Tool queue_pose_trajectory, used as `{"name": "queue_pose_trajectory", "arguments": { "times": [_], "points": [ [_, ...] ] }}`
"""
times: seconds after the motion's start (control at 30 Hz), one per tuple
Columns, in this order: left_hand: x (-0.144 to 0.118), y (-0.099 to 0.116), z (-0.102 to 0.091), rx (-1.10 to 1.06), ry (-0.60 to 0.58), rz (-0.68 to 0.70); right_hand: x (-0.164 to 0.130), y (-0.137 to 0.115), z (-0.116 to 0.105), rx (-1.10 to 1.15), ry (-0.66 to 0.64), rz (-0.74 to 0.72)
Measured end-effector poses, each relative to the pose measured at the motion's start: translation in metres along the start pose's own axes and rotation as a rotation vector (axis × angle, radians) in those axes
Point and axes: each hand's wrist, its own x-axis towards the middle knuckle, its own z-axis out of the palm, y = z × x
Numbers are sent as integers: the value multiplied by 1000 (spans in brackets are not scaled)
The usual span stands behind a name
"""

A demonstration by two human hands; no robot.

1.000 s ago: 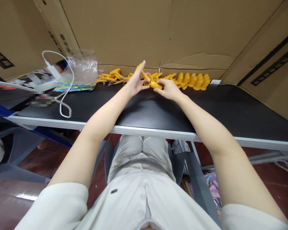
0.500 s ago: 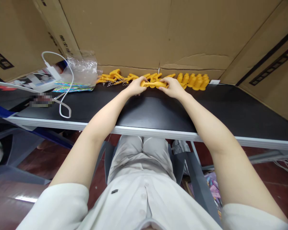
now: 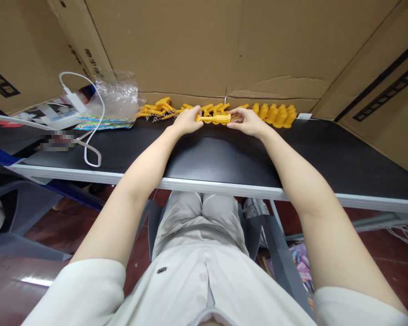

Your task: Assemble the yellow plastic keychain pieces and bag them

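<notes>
A long yellow plastic piece (image 3: 221, 119) with a rounded cylindrical right part lies level between my hands, low over the black tabletop. Its left end is pinched by the thumb and fingers of my left hand (image 3: 187, 121). My right hand (image 3: 250, 122) has thumb and fingertips closed around the flanged right end, its fingers curled. Whether the piece is one part or two fitted together, I cannot tell. Just behind my hands are yellow forked pieces (image 3: 217, 108), partly hidden. Yellow bottle-shaped cylinders (image 3: 280, 117) stand grouped to the right of my right hand.
Left of my hands lie more yellow pieces (image 3: 161, 106) and thin metal springs (image 3: 156, 117). A clear plastic bag (image 3: 117, 97), colourful packets (image 3: 104, 123) and a white cable (image 3: 104, 106) are farther left. Cardboard walls (image 3: 197, 50) enclose the black tabletop (image 3: 221, 156).
Both hands have moved slightly apart, the left one leftward and the right one rightward. More of the yellow piece's cylindrical right part now shows between them.
</notes>
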Motion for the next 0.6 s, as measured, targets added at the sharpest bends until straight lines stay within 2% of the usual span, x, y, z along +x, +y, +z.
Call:
{"name": "queue_pose_trajectory", "arguments": {
  "times": [0.2, 0.4, 0.6],
  "points": [
    [1, 0, 3, -68, 10, 12, -3, -1, -1, 215, -61, 130],
    [-2, 9, 3, -72, 17, 18, 0, -5, 4, 206, -43, 175],
    [1, 7, 4, -111, 25, -5, -5, -9, -6, 162, -94, 189]
  ]
}}
